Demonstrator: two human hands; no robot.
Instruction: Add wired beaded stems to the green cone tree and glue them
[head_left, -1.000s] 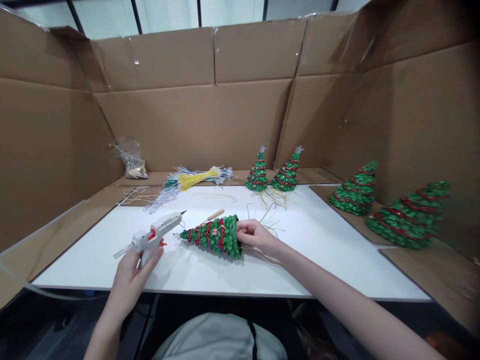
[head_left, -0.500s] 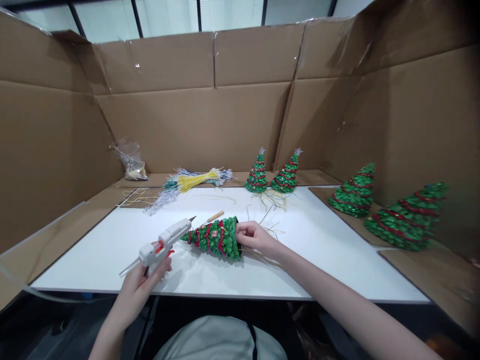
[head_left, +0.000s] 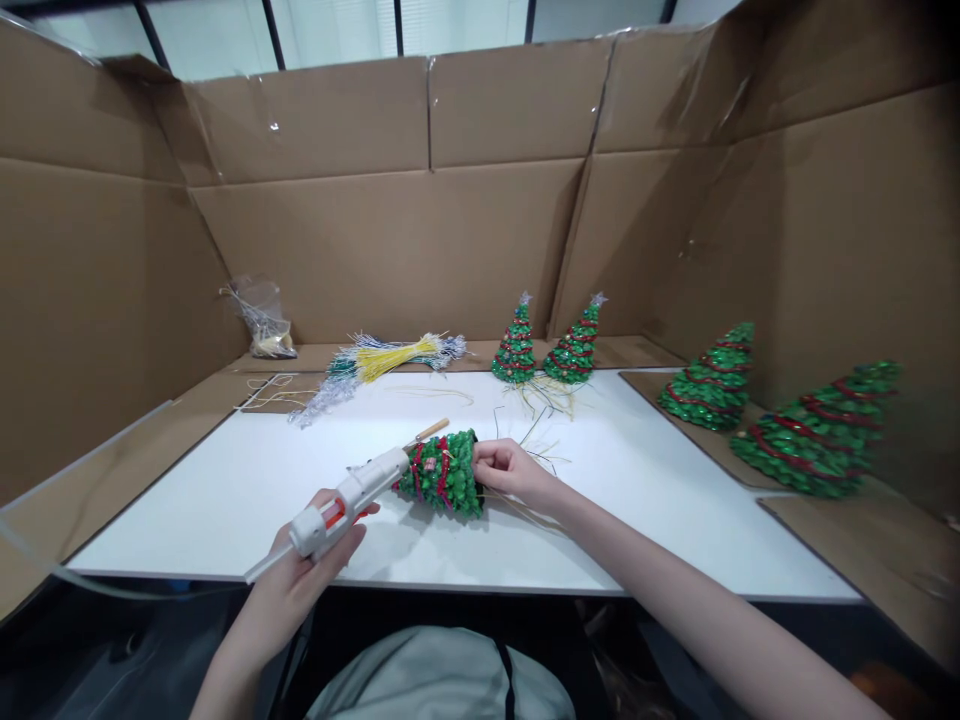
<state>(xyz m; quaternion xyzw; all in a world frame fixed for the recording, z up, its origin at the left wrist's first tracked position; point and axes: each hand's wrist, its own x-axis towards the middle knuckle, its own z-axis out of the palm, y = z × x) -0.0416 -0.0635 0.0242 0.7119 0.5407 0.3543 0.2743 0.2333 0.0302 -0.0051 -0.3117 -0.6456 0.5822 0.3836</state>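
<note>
My left hand is wrapped round a white hot glue gun with an orange trigger and a clear glue stick at its back. The gun's dark nozzle is over a green miniature Christmas tree, hiding the tree's tip; whether they touch I cannot tell. The tree lies on its side with red garland round it. My right hand grips its open base at the rim, fingers bent and partly inside. Thin yellowish stems trail below that hand. Behind the tree lies a wooden-handled tool, partly covered.
Two star-topped trees stand at the back of the white table. Two more trees are on cardboard at right. Bundled yellow and silver wire stems and a plastic bag sit at back left. Cardboard walls enclose the table.
My left hand has moved the glue gun right, so it now overlaps the narrow end of the tree. My right hand and the tree have stayed nearly in place.
</note>
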